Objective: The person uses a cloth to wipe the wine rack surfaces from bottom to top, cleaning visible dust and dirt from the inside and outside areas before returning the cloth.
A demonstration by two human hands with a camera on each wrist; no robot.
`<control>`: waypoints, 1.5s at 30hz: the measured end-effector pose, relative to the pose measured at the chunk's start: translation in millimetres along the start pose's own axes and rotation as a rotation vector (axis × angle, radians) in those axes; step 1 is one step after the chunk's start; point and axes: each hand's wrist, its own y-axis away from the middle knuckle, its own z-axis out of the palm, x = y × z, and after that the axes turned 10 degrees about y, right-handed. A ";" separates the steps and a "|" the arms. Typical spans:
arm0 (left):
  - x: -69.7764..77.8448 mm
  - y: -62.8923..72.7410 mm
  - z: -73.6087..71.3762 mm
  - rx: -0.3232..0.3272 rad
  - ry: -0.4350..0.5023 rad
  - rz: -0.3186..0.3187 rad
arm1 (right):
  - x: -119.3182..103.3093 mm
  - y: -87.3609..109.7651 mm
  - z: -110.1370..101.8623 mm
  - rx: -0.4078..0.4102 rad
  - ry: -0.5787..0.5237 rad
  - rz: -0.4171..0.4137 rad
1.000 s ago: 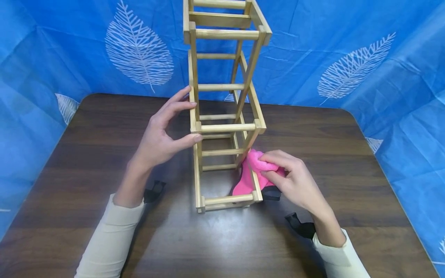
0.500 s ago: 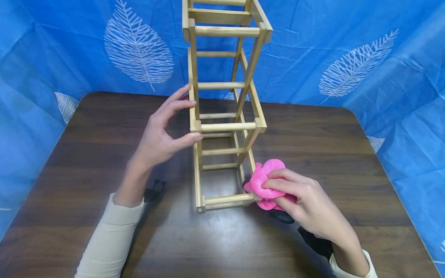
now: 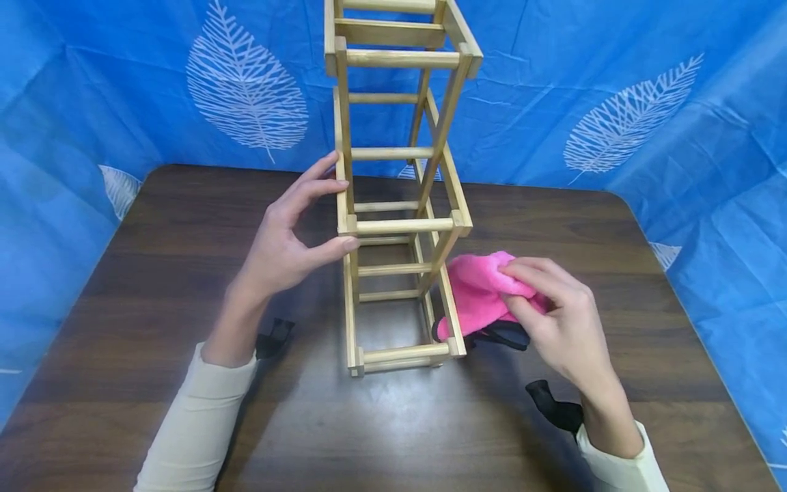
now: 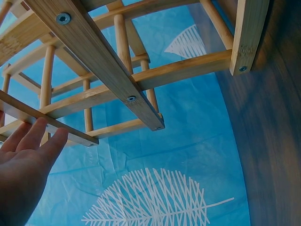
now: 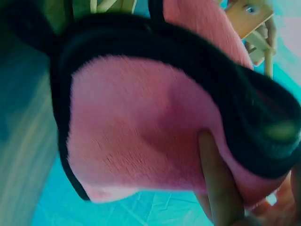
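A tall rack of pale wooden slats and round rungs (image 3: 402, 225) stands upright on the table. My left hand (image 3: 279, 236) holds its left side at the middle tier, fingertips over the side rail and thumb at the front post. In the left wrist view, the fingers (image 4: 35, 141) lie against a rail. My right hand (image 3: 559, 314) pinches a bunched pink plush cloth with black edging (image 3: 476, 290), thumb against fingers. The cloth is at the lower right rail, with its lower end around the rail near the front corner. In the right wrist view the cloth (image 5: 141, 127) fills most of the picture.
The dark wooden table (image 3: 154, 307) runs up to a blue curtain with white leaf prints (image 3: 522, 123) at the back and sides. The rack's top reaches beyond the upper edge of the head view. Black straps (image 3: 553, 406) hang at both wrists.
My right hand slid the cloth forward to the rack's lower front right corner, then back along the rail and slightly outward. The left hand and the rack have stayed put.
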 end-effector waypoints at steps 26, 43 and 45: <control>-1.8 0.0 2.9 0.001 -0.013 0.009 | -8.6 9.1 11.5 -0.276 -0.097 0.044; 0.8 1.7 0.7 0.011 -0.023 -0.025 | -48.8 32.0 -9.4 -0.263 0.200 -0.344; 0.7 0.8 1.8 0.008 -0.026 -0.009 | -55.8 34.7 -9.7 -0.245 0.265 -0.356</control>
